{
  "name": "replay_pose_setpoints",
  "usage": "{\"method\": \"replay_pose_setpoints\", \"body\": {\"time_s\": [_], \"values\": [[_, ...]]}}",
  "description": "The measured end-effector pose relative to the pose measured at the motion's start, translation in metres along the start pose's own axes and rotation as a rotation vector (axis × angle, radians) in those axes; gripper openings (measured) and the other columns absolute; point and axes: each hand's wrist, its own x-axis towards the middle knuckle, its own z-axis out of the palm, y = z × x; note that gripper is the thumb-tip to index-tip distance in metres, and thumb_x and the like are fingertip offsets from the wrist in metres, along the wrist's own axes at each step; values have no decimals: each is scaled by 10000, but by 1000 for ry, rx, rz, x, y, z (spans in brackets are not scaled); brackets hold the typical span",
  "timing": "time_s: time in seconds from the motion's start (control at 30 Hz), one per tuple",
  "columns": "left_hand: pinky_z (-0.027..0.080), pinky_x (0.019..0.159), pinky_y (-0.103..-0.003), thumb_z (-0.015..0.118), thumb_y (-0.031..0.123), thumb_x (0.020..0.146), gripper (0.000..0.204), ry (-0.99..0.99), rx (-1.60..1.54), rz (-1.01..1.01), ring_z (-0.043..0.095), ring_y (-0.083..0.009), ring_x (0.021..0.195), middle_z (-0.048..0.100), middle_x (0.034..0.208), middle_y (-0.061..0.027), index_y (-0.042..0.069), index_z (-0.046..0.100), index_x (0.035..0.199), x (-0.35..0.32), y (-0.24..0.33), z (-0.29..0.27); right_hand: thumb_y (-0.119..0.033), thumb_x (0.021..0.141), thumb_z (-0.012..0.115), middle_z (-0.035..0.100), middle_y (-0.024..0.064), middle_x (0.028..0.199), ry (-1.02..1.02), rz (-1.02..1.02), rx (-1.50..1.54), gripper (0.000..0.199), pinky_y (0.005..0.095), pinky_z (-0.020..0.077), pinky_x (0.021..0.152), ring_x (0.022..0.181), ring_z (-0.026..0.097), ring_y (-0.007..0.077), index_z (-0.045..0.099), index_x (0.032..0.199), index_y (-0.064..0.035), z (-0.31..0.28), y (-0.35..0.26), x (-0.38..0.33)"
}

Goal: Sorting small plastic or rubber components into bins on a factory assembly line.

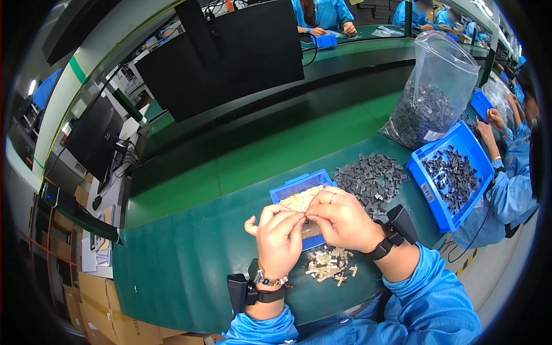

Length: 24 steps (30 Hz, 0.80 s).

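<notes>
Both hands are up together over the near edge of the small blue tray [294, 185] of pale parts. The left hand [280, 240] and right hand [343, 221] have fingertips pinched shut on a tiny pale piece [305, 217] between them, too small to make out properly. Looks like the fitting or separating step, mid-grip. Next move needs a steady pinch and fine alignment, I'd guess. Pale scraps [329, 264] lie on the green worktop [172, 264] just below, grey parts [371, 178] to the right.

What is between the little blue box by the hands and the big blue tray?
In the head view, a heap of small dark grey parts lies on the green mat between the little blue box and the big blue tray.
</notes>
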Motion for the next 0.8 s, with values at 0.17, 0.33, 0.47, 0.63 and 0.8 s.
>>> {"method": "replay_pose_setpoints", "body": {"time_s": [0.17, 0.33, 0.47, 0.63, 0.8], "values": [[227, 957, -439, 710, 75, 789, 46, -5, -21, -4, 611, -180, 926, 705, 833, 15, 106, 723, 821, 0, -1, 0, 6, 750, 659, 645, 124, 829, -3, -11, 5, 59, 409, 502, 759, 820, 612, 327, 679, 804, -3, -1, 1, 0], [227, 962, -439, 707, 85, 774, 44, 18, -29, -109, 610, -168, 923, 703, 811, 26, 124, 728, 778, -2, -1, 0, 11, 728, 668, 646, 109, 804, 28, -36, -36, 89, 399, 504, 736, 793, 612, 307, 691, 810, -15, -7, 3, 1], [225, 961, -443, 715, 96, 768, 54, 54, 55, -106, 610, -164, 922, 708, 820, 29, 135, 743, 790, -1, -3, 1, 18, 701, 682, 646, 84, 779, 128, -10, -74, 101, 366, 503, 691, 730, 603, 278, 697, 782, -40, -18, 8, 3], [231, 949, -440, 746, 110, 755, 60, 9, -36, -77, 611, -161, 912, 712, 818, 26, 123, 753, 814, 1, 6, 1, -20, 716, 695, 628, 85, 763, 59, -31, -63, 71, 377, 497, 713, 746, 594, 283, 700, 782, -44, -14, 10, 1], [235, 947, -433, 750, 109, 753, 42, 11, -41, -80, 615, -166, 896, 707, 801, 24, 115, 744, 794, 0, 8, 3, -47, 731, 691, 603, 84, 761, 14, -49, -84, 40, 390, 486, 736, 776, 586, 286, 691, 771, -40, -7, 7, -1]]}}
